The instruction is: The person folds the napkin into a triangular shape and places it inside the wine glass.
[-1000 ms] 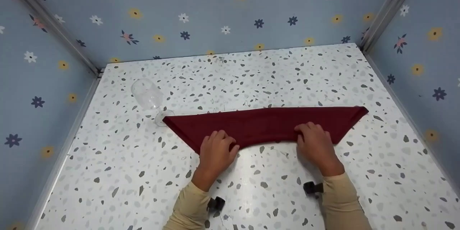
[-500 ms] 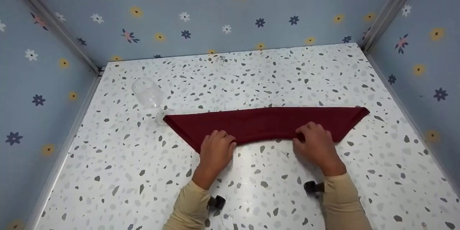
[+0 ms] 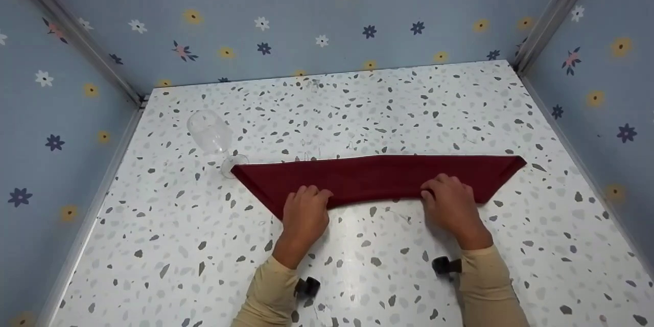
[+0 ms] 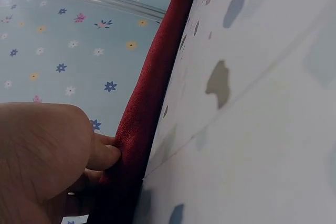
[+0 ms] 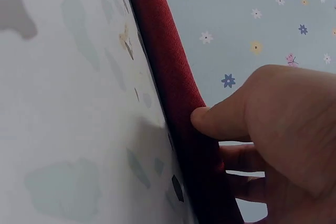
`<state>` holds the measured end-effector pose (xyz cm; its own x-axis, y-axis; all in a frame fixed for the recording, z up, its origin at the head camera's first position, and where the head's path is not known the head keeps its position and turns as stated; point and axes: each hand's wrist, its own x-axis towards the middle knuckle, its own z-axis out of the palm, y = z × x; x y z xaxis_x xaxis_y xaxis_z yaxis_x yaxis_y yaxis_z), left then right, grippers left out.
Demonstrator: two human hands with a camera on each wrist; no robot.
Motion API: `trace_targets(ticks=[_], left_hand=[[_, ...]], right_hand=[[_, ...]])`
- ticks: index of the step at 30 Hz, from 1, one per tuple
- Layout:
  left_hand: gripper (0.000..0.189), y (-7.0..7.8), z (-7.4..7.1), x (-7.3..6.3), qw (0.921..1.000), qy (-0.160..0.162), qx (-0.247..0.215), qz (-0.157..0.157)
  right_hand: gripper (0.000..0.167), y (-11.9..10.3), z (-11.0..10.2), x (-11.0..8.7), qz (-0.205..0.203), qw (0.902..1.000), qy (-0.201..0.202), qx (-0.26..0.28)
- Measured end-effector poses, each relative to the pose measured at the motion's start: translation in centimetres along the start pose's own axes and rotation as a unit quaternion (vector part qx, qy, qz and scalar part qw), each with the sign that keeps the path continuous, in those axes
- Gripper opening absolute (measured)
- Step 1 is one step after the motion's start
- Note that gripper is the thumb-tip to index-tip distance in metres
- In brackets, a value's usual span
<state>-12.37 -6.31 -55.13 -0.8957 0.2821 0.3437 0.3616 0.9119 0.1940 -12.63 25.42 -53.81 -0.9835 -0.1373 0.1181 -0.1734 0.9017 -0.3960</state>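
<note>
A dark red cloth (image 3: 378,176) lies folded into a long, low trapezoid on the speckled table. Its near edge forms a thick, rounded fold. My left hand (image 3: 305,217) pinches that near edge left of centre; in the left wrist view the thumb (image 4: 107,156) presses against the fold. On the right, my right hand (image 3: 452,209) grips the same edge, its thumb (image 5: 206,121) on the fold in the right wrist view and the other fingers bent behind it. Fingertips on the far side of the fold are partly hidden.
A clear stemmed glass (image 3: 210,133) stands at the left; the cloth's left corner overlaps its foot in the head view. Blue flowered panels (image 3: 327,15) with metal corner rails (image 3: 557,10) enclose the table (image 3: 357,107) at the back and both sides.
My left thumb has drawn in against the cloth's near edge. The right thumb shifted slightly at the fold. The cloth's far edge has come a little nearer on the right; the glass stays put.
</note>
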Motion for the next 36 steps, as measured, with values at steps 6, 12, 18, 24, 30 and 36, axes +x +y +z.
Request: trace_targets(ticks=[6, 12, 18, 24, 30, 36], left_hand=[[0.016, 0.06, -0.02, 0.08, 0.9997, 0.009, -0.015, -0.018], [0.006, -0.08, 0.21, 0.14, 0.9984, 0.034, -0.034, -0.029], [0.008, -0.17, 0.26, -0.02, 0.999, 0.039, -0.014, -0.02], [0.013, -0.08, 0.08, -0.15, 0.9992, 0.005, -0.022, -0.032], [0.016, -0.07, -0.03, -0.15, 0.9987, -0.017, -0.028, -0.04], [0.011, -0.19, -0.12, -0.16, 0.9987, 0.001, -0.037, -0.036]], right_hand=[[0.019, 0.19, 0.07, 0.11, 0.0, 1.0, 0.004, 0.001], [0.015, 0.18, 0.08, 0.27, 0.026, 0.9991, 0.011, 0.031], [0.006, 0.14, 0.03, 0.24, 0.034, 0.9989, 0.019, 0.025], [0.017, 0.16, 0.04, 0.21, 0.025, 0.9996, 0.011, 0.007], [0.026, 0.1, 0.02, 0.04, 0.016, 0.9998, 0.0, 0.013], [0.022, 0.12, 0.05, 0.05, 0.008, 0.9998, 0.003, 0.02]])
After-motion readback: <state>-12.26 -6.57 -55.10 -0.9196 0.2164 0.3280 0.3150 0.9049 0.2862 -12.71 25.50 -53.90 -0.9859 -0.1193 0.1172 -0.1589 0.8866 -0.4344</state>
